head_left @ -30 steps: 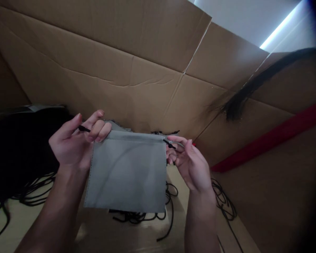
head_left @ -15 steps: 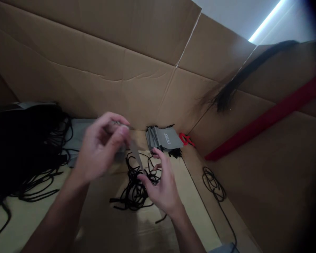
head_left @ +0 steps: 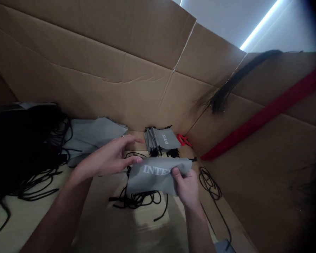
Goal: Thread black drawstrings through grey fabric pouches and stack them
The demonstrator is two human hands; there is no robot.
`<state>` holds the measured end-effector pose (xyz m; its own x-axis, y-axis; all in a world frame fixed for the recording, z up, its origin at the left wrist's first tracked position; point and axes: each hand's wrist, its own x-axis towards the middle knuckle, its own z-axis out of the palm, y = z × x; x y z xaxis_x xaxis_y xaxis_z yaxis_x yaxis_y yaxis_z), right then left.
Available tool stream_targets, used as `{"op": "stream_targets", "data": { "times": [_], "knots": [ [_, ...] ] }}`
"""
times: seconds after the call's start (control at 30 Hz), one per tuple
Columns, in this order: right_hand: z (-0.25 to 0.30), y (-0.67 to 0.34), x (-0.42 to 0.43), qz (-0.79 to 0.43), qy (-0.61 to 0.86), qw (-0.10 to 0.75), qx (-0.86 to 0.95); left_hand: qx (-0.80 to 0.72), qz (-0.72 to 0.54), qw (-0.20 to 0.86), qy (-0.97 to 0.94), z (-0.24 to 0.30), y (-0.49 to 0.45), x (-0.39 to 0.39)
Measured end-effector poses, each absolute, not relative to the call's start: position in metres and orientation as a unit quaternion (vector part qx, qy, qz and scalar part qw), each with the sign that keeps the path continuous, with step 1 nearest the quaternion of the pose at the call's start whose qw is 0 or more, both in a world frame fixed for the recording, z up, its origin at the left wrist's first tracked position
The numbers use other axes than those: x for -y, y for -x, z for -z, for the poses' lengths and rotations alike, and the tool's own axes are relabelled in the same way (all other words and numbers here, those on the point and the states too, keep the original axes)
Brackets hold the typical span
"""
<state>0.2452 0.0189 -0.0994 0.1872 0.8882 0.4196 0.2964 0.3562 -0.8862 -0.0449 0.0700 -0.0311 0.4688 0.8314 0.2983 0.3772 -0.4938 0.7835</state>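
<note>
Right hand (head_left: 185,186) closed on the right end of a flat grey non-woven drawstring pouch (head_left: 154,179), thumb pressed on the front, fingers out of sight behind the fabric. Left hand (head_left: 107,158) open and empty, fingers loosely spread, fingertips just beside the pouch's upper left edge. Pouch held level above the middle of the carton, its matte, papery face printed with white lettering, "INTE" legible, the rest covered by the thumb. Directly below, a tangle of thin black cord (head_left: 137,200) on the pale cardboard floor of a brown corrugated carton (head_left: 94,88). By the far wall, an overlapping stack of matching grey pouches (head_left: 163,138), with a small red plastic clip (head_left: 183,139) just beside it. Along the left side, a looser pile of grey pouches (head_left: 94,133) touching a dense heap of black cords (head_left: 23,151). Near the right wall, a small loose coil of black cord (head_left: 209,184). Across the right wall, a long red strip (head_left: 265,112).
</note>
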Motion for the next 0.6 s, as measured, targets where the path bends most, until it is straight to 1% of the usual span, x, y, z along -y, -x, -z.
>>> {"op": "stream_targets", "data": {
  "times": [0.1,0.17,0.23,0.3,0.4,0.6],
  "knots": [
    [0.104,-0.262,-0.022,-0.265,0.488,0.604,0.571,-0.374,-0.328,0.4,-0.77,0.041,0.044,-0.079],
    [0.107,-0.267,-0.024,-0.274,0.474,0.617,0.566,-0.35,-0.316,0.471,-0.746,0.045,0.039,-0.082],
    [0.107,-0.27,-0.025,-0.283,0.46,0.623,0.566,-0.325,-0.289,0.546,-0.716,0.047,0.033,-0.083],
    [0.106,-0.274,-0.027,-0.291,0.449,0.622,0.572,-0.305,-0.246,0.6,-0.698,0.045,0.03,-0.083],
    [0.102,-0.283,-0.03,-0.29,0.44,0.616,0.586,-0.296,-0.215,0.603,-0.709,0.04,0.033,-0.082],
    [0.093,-0.293,-0.029,-0.265,0.439,0.576,0.636,-0.31,-0.269,0.575,-0.708,0.041,0.03,-0.082]
  ]
}}
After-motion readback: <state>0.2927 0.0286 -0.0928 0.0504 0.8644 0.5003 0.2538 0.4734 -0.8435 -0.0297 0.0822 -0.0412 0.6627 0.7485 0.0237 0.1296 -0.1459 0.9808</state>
